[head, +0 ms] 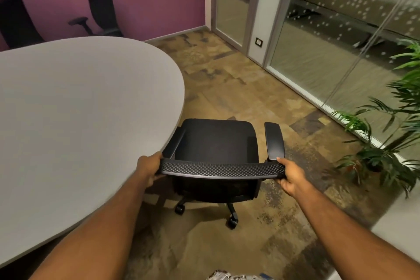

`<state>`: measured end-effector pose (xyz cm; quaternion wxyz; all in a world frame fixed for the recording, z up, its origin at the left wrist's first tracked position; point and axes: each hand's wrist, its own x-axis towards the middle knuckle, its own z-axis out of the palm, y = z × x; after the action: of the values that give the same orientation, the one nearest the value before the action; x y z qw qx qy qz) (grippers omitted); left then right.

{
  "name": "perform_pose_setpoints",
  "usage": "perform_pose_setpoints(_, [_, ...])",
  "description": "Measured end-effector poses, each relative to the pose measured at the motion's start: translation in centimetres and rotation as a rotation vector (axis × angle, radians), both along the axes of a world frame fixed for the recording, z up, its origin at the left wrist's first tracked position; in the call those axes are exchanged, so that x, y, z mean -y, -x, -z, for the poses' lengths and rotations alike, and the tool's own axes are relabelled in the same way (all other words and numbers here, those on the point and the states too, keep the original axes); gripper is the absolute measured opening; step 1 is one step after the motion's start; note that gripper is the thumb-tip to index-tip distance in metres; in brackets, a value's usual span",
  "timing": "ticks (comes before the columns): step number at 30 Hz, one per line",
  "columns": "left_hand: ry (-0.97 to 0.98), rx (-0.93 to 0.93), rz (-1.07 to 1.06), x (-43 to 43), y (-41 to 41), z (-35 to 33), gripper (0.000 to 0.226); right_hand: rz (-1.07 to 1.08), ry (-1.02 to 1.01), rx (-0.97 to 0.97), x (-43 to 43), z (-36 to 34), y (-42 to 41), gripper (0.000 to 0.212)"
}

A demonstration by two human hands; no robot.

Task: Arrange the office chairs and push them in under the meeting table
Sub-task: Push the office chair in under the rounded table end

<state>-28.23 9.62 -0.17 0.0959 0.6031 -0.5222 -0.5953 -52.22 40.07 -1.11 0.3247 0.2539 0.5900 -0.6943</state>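
A black office chair (219, 141) on castors stands on the carpet just right of the rounded end of the grey meeting table (79, 109). Its left armrest sits at the table's edge, partly under it. My left hand (148, 166) grips the left end of the chair's mesh backrest top. My right hand (289, 175) grips the right end. Two more black chairs (102, 4) (16, 18) stand at the table's far side against the purple wall, their seats hidden by the tabletop.
A glass partition with a door (234, 2) runs along the right. Potted green plants (386, 138) stand close to the right of the chair. Patterned carpet (238, 88) lies open beyond the chair. A pale surface (400, 229) shows at the lower right.
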Motion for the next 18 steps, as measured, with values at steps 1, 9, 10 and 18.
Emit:
perform_pose_setpoints(1, [-0.005, -0.011, -0.011, -0.2, -0.1, 0.0, 0.019, -0.02, -0.017, 0.004, -0.1, 0.0, 0.2, 0.008])
perform_pose_setpoints(9, [-0.047, -0.089, -0.077, -3.8, -2.6, 0.7, 0.024, -0.099, -0.176, -0.072, -1.1, 0.0, -0.3, 0.012])
perform_pose_setpoints(10, [-0.045, -0.093, -0.088, -4.3, -2.9, 0.7, 0.022, -0.105, -0.186, -0.078, -1.2, -0.2, -0.3, 0.013])
perform_pose_setpoints(18, [-0.03, -0.121, -0.181, -8.3, -6.9, 1.0, 0.015, -0.126, -0.266, -0.134, -2.2, -0.4, -2.5, 0.018])
